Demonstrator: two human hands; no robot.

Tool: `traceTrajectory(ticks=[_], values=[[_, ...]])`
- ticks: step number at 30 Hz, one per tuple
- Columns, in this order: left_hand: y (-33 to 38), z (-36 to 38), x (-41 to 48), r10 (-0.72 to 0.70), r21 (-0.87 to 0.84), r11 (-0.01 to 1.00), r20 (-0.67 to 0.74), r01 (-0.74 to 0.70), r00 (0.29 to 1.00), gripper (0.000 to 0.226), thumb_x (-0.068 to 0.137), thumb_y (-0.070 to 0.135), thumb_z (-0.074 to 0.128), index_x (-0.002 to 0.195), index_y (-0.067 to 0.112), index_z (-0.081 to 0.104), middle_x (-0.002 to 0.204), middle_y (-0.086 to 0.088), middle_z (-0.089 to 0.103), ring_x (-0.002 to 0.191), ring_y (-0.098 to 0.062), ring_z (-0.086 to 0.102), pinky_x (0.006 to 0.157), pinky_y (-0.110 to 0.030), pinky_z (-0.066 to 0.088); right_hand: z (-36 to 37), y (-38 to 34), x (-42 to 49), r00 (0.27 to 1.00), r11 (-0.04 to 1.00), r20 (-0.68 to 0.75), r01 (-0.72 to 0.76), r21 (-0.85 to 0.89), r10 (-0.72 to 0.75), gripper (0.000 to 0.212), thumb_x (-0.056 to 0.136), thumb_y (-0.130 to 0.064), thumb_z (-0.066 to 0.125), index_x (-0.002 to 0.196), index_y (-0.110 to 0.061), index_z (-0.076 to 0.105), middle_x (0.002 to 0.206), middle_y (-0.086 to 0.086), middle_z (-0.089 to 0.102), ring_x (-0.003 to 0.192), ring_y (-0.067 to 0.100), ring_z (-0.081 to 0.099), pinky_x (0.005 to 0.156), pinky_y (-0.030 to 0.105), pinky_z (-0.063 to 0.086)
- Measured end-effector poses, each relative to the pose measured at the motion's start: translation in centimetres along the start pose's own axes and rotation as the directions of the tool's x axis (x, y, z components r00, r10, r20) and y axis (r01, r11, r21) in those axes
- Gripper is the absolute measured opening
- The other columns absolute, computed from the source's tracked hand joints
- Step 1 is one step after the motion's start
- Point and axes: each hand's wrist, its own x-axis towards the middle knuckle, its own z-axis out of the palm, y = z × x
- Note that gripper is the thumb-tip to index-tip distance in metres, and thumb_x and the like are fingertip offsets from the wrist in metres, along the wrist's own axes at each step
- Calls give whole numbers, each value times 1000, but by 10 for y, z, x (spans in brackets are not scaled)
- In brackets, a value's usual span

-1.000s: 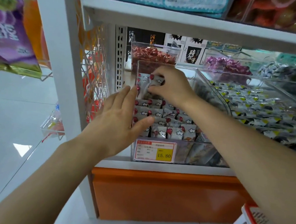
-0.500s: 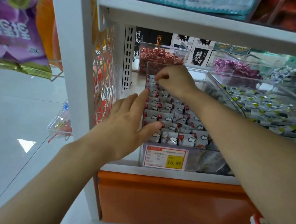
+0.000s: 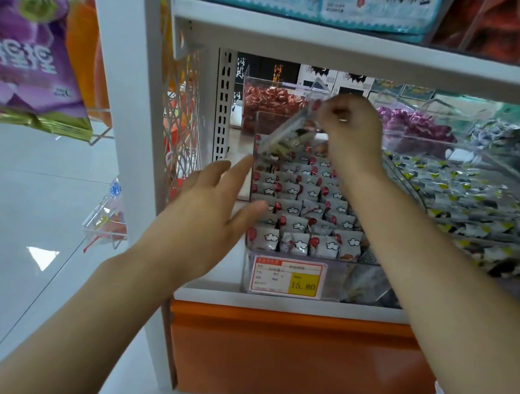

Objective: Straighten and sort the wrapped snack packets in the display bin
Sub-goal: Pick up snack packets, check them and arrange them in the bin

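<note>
Blurred packet (image 3: 286, 135) is pinched, tilted, by right hand (image 3: 352, 132) over rear of clear bin (image 3: 333, 283), where rows of packets (image 3: 309, 208) are stood; left hand (image 3: 206, 207) is held spread at bin's left wall.

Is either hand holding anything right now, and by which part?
The right hand pinches a blurred, clear-wrapped packet by its upper end; the left hand, fingers spread, holds nothing.

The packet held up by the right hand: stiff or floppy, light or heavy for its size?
Probably light: the right hand holds the packet up by one end with its fingertips alone. Likely floppy and a bit slippery, since the wrapper looks thin and glossy, though blur hides detail.
</note>
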Motion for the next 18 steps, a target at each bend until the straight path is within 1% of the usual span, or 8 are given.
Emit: traceTrajectory(ticks=[2,4,6,9,12,14,16,18], values=[[4,-3,-2,9,-31,999,-148,-13,989,67,88,54,36,147,25,24,143,-4,37,128,-20,38,102,-32,32,-21,-3,-22,990,974,-58,-118,192,131,4,93,-6,51,92,-5,55,96,6,61,70,13,59,54,22,52],[12,-5,-5,-7,-123,992,-238,-23,971,57,89,48,42,140,22,38,122,-1,51,97,-6,54,83,-21,42,-40,-6,-45,962,895,-15,-249,370,274,13,94,-6,51,83,-6,58,86,6,64,62,13,58,51,21,51],[21,-6,-9,-60,-254,967,-213,4,975,47,89,46,45,131,24,47,92,7,59,72,0,55,61,-14,40,-54,-9,-66,923,782,63,-356,512,380,20,92,-6,54,74,-8,61,73,5,66,58,13,60,50,21,51],[31,-4,-18,-87,-462,887,-110,27,990,31,89,43,46,108,22,58,67,3,63,55,-2,56,51,-11,42,-66,-7,-91,879,649,135,-434,624,458,19,91,-5,55,74,-7,62,62,2,68,53,10,63,48,19,50],[37,-3,-22,-84,-566,824,-65,33,994,29,94,33,43,84,14,61,66,-5,64,50,-4,54,48,-15,43,-73,0,-108,848,564,181,-475,676,497,13,89,-5,56,79,-4,64,65,5,70,55,10,65,49,19,50],[37,-2,-23,-153,-653,751,-21,102,988,30,98,29,40,87,10,61,69,-6,66,52,-9,57,46,-19,44,-76,4,-115,837,522,246,-506,686,488,7,80,-4,62,80,-2,68,71,8,71,60,12,67,52,19,52],[36,-1,-23,-223,-734,657,31,174,974,30,99,27,38,94,9,62,71,-6,69,54,-13,60,44,-22,45,-79,7,-120,830,495,322,-537,684,455,11,69,-6,65,75,-2,73,76,10,72,66,14,69,55,19,54],[35,1,-24,-263,-773,602,44,200,964,31,100,26,36,90,10,61,68,-6,70,50,-15,60,42,-21,44,-81,9,-125,820,494,374,-564,662,434,12,65,-6,65,72,-4,74,77,10,72,68,15,70,56,19,54]])
